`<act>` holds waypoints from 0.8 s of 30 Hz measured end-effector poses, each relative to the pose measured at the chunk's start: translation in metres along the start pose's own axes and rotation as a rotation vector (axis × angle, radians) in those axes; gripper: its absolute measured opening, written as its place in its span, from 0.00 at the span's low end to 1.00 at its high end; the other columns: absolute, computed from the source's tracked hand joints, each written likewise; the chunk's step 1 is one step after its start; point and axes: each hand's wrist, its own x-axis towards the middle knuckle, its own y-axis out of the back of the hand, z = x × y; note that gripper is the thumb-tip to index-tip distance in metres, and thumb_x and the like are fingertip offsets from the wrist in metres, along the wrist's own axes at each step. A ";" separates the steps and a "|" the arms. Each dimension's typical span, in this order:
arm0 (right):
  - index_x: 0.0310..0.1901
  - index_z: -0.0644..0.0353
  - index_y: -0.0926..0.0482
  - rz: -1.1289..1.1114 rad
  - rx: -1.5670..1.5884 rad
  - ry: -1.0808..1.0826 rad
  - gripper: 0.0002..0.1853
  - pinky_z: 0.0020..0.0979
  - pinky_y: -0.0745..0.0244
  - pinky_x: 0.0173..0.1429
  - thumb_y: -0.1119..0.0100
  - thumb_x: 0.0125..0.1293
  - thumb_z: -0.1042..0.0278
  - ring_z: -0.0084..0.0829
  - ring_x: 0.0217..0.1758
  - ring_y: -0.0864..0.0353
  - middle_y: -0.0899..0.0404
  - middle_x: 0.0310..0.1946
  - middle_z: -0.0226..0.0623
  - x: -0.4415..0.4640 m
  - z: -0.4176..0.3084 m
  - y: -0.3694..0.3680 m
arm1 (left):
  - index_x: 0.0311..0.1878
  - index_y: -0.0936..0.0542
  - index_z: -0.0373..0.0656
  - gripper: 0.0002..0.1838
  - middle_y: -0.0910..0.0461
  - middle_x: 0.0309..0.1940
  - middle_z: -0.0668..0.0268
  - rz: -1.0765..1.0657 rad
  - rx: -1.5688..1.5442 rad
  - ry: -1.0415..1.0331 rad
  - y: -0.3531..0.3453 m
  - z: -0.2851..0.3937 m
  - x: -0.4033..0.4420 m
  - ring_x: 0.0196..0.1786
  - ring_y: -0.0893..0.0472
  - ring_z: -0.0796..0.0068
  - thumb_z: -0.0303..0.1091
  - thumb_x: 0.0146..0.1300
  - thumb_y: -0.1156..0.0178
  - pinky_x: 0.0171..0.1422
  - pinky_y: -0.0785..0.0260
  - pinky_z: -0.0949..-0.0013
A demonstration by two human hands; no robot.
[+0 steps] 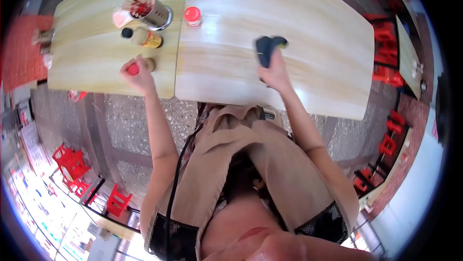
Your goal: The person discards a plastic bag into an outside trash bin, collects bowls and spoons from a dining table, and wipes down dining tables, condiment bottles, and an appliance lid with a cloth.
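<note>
- The right hand [275,73] is closed around a dark cloth [264,51], which bunches out past the fingers above the pale table [231,75]; whether it touches the surface, I cannot tell.
- The left hand [140,76] grips a red-capped bottle [133,69], its body partly hidden by the fingers.
- Just beyond the left hand lies a dark-capped sauce bottle [144,37].
- Farther out is a metal holder [159,16] of sticks, with a red-lidded jar [193,16] to its right.

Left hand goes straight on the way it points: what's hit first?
Probably the dark-capped bottle, just beyond the left hand; depth is unclear, so it might pass above.
</note>
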 end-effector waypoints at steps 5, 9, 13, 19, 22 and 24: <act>0.70 0.38 0.42 -0.232 -0.495 0.080 0.48 0.75 0.59 0.65 0.35 0.46 0.36 0.70 0.72 0.58 0.54 0.74 0.50 0.030 -0.008 -0.102 | 0.43 0.29 0.32 0.19 0.23 0.38 0.59 0.180 0.256 -0.167 -0.001 -0.025 0.040 0.40 0.23 0.70 0.31 0.57 0.30 0.44 0.25 0.69; 0.68 0.37 0.35 -0.187 -0.490 0.333 0.36 0.74 0.67 0.68 0.43 0.57 0.39 0.67 0.74 0.60 0.49 0.73 0.41 0.048 0.044 -0.163 | 0.46 0.28 0.28 0.21 0.22 0.39 0.57 0.075 0.113 -0.263 0.016 -0.059 0.076 0.39 0.21 0.67 0.31 0.57 0.30 0.45 0.24 0.69; 0.68 0.41 0.35 -0.102 -0.470 0.295 0.32 0.71 0.71 0.70 0.48 0.63 0.44 0.60 0.76 0.61 0.48 0.74 0.35 0.039 0.059 -0.173 | 0.57 0.35 0.30 0.28 0.23 0.44 0.54 -0.028 0.382 -0.442 0.015 -0.046 0.077 0.45 0.22 0.61 0.31 0.59 0.33 0.49 0.27 0.59; 0.68 0.35 0.36 0.054 -0.534 -0.045 0.33 0.74 0.68 0.68 0.47 0.59 0.44 0.54 0.76 0.60 0.47 0.73 0.28 -0.063 0.143 -0.093 | 0.66 0.41 0.32 0.35 0.36 0.61 0.50 -0.066 0.833 -0.812 -0.036 -0.001 -0.012 0.63 0.37 0.48 0.50 0.67 0.44 0.60 0.41 0.45; 0.68 0.33 0.37 -0.004 -0.658 -0.256 0.38 0.69 0.58 0.67 0.42 0.52 0.43 0.51 0.74 0.54 0.43 0.71 0.28 -0.123 0.232 0.034 | 0.69 0.41 0.37 0.36 0.42 0.67 0.51 -0.570 0.781 -0.791 -0.088 0.000 -0.113 0.67 0.41 0.50 0.56 0.68 0.50 0.66 0.47 0.45; 0.66 0.35 0.34 -0.130 -0.783 -0.470 0.35 0.60 0.54 0.70 0.43 0.54 0.43 0.45 0.75 0.52 0.40 0.69 0.29 -0.145 0.291 0.133 | 0.72 0.43 0.43 0.36 0.43 0.69 0.53 -0.633 0.845 -0.774 -0.104 -0.033 -0.153 0.68 0.41 0.51 0.57 0.69 0.54 0.70 0.51 0.47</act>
